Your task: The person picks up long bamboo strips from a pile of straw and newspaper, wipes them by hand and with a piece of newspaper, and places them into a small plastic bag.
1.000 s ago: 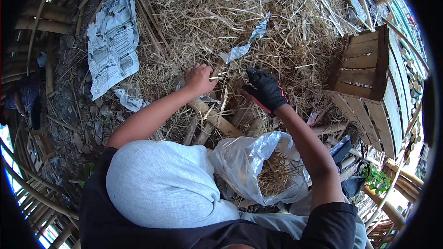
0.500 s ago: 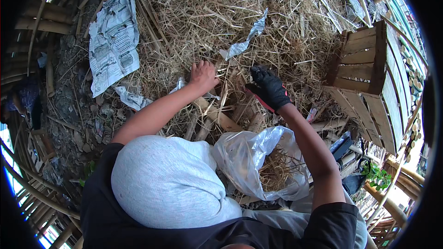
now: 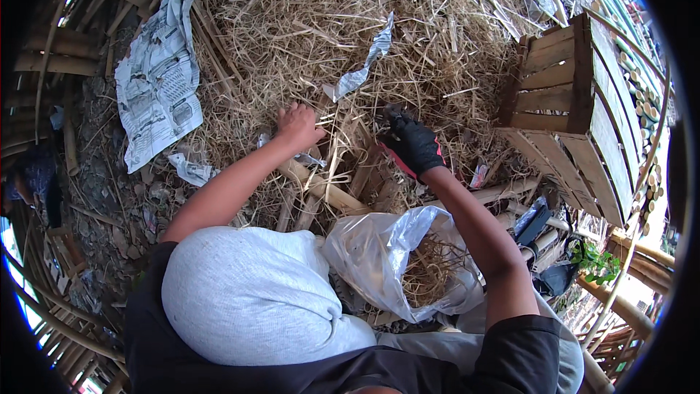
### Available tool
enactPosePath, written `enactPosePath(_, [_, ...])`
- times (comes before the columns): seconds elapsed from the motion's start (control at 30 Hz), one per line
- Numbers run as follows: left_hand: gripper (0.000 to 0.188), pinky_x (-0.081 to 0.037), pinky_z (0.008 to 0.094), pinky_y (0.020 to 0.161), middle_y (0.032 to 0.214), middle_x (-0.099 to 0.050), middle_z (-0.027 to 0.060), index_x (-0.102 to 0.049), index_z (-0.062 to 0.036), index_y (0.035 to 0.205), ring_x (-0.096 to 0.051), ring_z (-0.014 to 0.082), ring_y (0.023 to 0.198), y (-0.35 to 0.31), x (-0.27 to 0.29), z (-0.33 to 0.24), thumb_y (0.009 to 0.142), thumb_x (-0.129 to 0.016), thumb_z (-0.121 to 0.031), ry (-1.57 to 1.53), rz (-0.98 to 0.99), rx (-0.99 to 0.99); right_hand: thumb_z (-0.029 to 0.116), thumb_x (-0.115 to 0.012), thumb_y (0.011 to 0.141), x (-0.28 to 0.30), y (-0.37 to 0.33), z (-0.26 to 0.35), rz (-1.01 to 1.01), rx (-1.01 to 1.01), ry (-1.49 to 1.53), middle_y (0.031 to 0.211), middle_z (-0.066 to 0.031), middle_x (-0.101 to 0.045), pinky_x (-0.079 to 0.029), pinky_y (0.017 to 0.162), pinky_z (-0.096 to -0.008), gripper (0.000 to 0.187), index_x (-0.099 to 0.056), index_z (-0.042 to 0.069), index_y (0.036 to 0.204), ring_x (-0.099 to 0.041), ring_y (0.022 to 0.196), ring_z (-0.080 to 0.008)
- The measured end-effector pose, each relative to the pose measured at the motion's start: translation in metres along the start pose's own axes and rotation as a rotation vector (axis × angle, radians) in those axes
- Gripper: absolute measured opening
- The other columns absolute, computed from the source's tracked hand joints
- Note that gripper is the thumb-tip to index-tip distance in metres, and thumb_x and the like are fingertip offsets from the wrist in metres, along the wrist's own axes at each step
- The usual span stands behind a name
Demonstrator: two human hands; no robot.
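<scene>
My bare left hand [image 3: 299,130] rests on the dry straw [image 3: 408,44], its fingers spread and the tips partly sunk among the stalks. To its right, my right hand [image 3: 411,147] wears a black glove with red edging. Its fingers are curled at the straw, with a small greyish-brown clump at the tips that I cannot make out. A crumpled strip of newspaper [image 3: 359,79] lies on the straw beyond and between the hands. In front of my body a clear plastic bag [image 3: 368,248] stands open, partly filled with straw.
A slatted wooden crate [image 3: 565,120] stands at the right. A large newspaper sheet [image 3: 162,76] lies at the left, with a smaller paper scrap [image 3: 193,169] nearer. A bamboo piece [image 3: 328,191] lies below the hands. Light grey cloth [image 3: 244,295] bulges at the lower left.
The whole view has shifted, so the scene sits farther left. My right hand has moved slightly right over the straw, and a greyish-brown clump now shows at its fingertips. My left hand stays put.
</scene>
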State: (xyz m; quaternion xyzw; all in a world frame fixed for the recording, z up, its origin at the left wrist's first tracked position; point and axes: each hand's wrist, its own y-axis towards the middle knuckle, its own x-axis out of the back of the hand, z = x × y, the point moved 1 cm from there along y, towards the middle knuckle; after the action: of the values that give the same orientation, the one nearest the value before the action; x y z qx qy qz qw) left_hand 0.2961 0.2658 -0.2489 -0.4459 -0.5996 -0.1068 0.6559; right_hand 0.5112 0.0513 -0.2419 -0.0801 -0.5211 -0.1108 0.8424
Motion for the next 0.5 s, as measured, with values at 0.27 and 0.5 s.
enactPosePath(0.27, [0.035,-0.047,0.0483,0.105,0.124,-0.063,0.0186,-0.065,0.0009,0.120,-0.058,0.0380,0.120,-0.022,0.036,0.027,0.093,-0.067,-0.020,-0.056,-0.102,-0.251,0.046,-0.067,0.097,0.057,0.049,-0.021,-0.216,-0.441,-0.196,0.094,-0.0156,-0.075,-0.057,0.072,-0.0473,0.039,-0.074,0.014,0.117,-0.072,0.083,-0.0372])
enactPosePath(0.5, [0.037,-0.048,0.0461,0.107,0.126,-0.057,0.0178,-0.058,-0.0018,0.129,-0.058,0.0381,0.122,-0.056,0.081,-0.007,0.093,-0.063,-0.010,-0.386,-0.050,-0.457,0.073,-0.074,0.078,0.026,0.120,-0.104,-0.328,-0.416,-0.374,0.150,-0.0191,-0.055,-0.041,0.113,-0.0549,0.096,-0.052,0.010,0.148,-0.050,0.137,-0.0448])
